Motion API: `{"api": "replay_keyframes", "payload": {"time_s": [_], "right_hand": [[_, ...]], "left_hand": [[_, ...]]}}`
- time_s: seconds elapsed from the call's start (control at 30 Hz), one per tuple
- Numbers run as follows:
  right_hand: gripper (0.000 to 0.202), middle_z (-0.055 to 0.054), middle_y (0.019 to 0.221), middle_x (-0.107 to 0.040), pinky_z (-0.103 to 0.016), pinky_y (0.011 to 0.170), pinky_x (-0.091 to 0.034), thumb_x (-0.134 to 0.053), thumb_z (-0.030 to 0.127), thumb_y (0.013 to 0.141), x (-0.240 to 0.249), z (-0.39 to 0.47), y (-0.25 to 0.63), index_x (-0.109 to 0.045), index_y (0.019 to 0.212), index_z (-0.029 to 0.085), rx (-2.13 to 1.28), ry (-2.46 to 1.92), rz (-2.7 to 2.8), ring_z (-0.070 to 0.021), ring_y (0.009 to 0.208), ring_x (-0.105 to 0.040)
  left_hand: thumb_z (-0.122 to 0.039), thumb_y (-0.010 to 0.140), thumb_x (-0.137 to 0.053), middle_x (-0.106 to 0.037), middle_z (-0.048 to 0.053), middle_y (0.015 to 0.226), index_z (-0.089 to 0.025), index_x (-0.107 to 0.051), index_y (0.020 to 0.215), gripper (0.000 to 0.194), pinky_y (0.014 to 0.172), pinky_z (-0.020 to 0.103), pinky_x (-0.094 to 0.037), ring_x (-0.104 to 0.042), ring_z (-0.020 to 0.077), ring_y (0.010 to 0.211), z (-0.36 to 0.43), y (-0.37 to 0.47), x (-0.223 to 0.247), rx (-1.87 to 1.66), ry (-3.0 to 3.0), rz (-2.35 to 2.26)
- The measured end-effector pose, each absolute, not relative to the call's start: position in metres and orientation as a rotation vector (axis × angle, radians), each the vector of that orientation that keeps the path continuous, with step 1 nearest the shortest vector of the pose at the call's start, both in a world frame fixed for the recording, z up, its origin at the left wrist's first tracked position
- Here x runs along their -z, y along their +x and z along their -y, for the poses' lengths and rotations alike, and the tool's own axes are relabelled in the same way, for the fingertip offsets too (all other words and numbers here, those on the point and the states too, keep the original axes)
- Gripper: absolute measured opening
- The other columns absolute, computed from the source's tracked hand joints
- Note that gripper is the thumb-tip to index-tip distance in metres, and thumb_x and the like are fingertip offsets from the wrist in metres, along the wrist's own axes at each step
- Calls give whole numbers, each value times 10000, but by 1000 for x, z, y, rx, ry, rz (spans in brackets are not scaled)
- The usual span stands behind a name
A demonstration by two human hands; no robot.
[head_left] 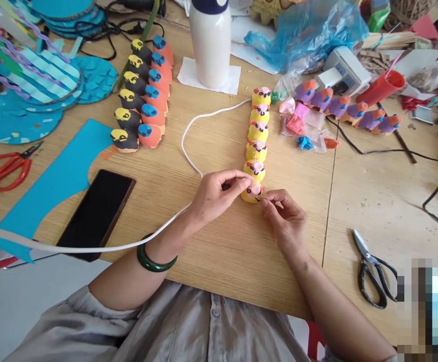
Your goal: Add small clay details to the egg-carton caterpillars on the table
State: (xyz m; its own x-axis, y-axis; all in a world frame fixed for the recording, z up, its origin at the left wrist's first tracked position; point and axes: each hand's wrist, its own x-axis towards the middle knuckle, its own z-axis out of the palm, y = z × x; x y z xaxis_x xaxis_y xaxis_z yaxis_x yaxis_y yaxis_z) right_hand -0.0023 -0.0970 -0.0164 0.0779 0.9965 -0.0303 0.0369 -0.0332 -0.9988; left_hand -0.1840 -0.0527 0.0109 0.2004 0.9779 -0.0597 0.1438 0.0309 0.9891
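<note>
A row of yellow egg-carton cups runs away from me, each cup topped with pink and trimmed with red and black bits. My left hand is closed, thumb and forefinger together against the left side of the nearest cups. On the other side my right hand pinches a thin dark bit at the lower right of the nearest cup; its exact kind is too small to tell. Small bags of coloured clay, in pink, blue and orange, lie right of the row.
Black-and-yellow and orange-and-blue cup rows stand left; a purple row lies right. A white bottle, phone, red-handled scissors and black-handled scissors surround the work. A white cable passes over my left forearm.
</note>
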Motion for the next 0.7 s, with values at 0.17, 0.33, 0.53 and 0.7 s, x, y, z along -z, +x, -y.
{"api": "replay_keyframes", "payload": {"time_s": [0.17, 0.33, 0.53, 0.7], "right_hand": [[62, -17, 918, -682, -321, 745, -534, -761, 293, 891, 19, 99, -7, -726, 865, 249, -1077, -1288, 1170, -151, 803, -621], [96, -26, 930, -676, -327, 728, -547, -754, 327, 896, 21, 100, -10, -712, 869, 245, -1011, -1311, 1202, -170, 834, -636], [64, -30, 947, -674, -331, 735, -563, -741, 305, 903, 26, 100, -12, -713, 882, 252, -954, -1298, 1235, -173, 854, -645], [55, -35, 958, -677, -334, 734, -565, -728, 310, 917, 28, 101, -12, -721, 905, 256, -908, -1321, 1286, -180, 878, -648]], "left_hand": [[-326, 868, -703, -551, -46, 581, -150, -743, 889, 182, 551, 225, -340, -446, 87, 551, 42, -196, -10, -862, 1417, -1180], [-283, 762, -762, -518, -62, 603, -155, -616, 790, 196, 510, 206, -292, -406, 65, 538, 35, -204, -11, -711, 1344, -1114], [-313, 763, -755, -493, -71, 572, -174, -574, 744, 230, 460, 197, -284, -378, 55, 487, 36, -201, -9, -578, 1296, -1104], [-335, 768, -772, -479, -77, 562, -176, -565, 737, 262, 422, 184, -269, -370, 40, 452, 37, -198, -2, -577, 1244, -1094]]}}
